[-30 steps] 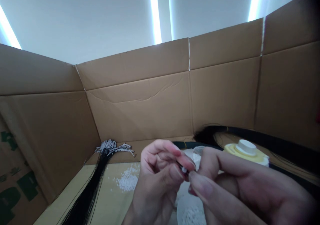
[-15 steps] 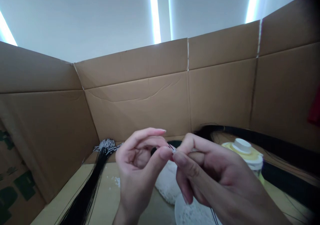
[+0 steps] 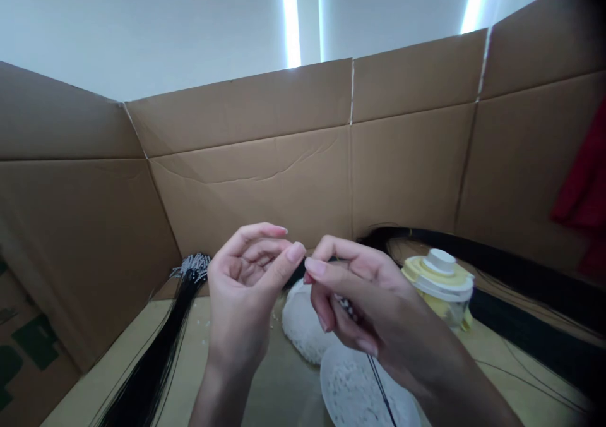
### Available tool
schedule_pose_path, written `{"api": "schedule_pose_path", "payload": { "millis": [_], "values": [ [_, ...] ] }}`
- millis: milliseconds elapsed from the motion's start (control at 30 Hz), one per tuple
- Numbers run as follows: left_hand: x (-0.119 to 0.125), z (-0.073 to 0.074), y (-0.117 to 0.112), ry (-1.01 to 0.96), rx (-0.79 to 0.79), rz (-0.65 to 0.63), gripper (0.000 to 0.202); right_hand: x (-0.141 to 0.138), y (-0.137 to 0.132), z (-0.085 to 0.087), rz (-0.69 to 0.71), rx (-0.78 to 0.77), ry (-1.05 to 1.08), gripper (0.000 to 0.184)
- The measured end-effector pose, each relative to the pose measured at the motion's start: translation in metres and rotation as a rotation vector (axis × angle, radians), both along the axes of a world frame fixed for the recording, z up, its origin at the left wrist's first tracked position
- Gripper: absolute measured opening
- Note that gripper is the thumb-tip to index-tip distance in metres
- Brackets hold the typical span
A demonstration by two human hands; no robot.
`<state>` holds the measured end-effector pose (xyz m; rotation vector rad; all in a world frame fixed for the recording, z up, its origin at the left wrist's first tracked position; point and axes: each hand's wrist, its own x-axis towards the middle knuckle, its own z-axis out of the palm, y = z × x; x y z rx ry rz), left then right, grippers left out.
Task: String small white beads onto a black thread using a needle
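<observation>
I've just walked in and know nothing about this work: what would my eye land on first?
Two bare hands meet fingertip to fingertip in the middle: the left hand and the right hand, beneath which a thin black thread hangs. Below them lie a heap of tiny white beads and a shallow white dish; a brown cardboard wall stands behind and at both sides.

A craft workstation: cardboard screens (image 3: 265, 180) wall a table (image 3: 288, 392) with black cords (image 3: 151, 364) and white beads (image 3: 303, 323).
</observation>
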<state>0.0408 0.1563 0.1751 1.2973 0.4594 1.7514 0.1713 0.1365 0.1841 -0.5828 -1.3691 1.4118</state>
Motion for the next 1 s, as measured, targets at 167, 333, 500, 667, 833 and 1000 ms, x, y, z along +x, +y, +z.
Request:
{"api": "schedule_pose_path", "payload": {
  "millis": [167,333,500,667,833,1000],
  "values": [
    [0.000,0.001,0.005,-0.017,-0.016,0.007,0.018,-0.001,0.006,-0.002,0.094,-0.054,0.054,0.015],
    [0.000,-0.001,0.008,-0.043,-0.030,-0.010,0.020,0.001,0.006,-0.003,0.122,-0.094,0.091,0.012],
    [-0.001,-0.001,0.010,-0.049,-0.058,-0.008,0.022,0.000,0.008,-0.004,0.146,-0.085,0.125,0.015],
    [-0.002,0.001,0.012,-0.074,-0.067,0.005,0.024,0.000,0.010,-0.006,0.203,-0.092,0.132,0.016],
    [-0.003,0.002,0.013,-0.046,-0.071,-0.039,0.023,-0.001,0.010,-0.006,0.232,-0.064,0.131,0.017],
    [-0.002,0.002,0.013,-0.061,-0.075,-0.037,0.023,-0.006,0.011,-0.009,0.177,-0.079,0.180,0.019]
  ]
}}
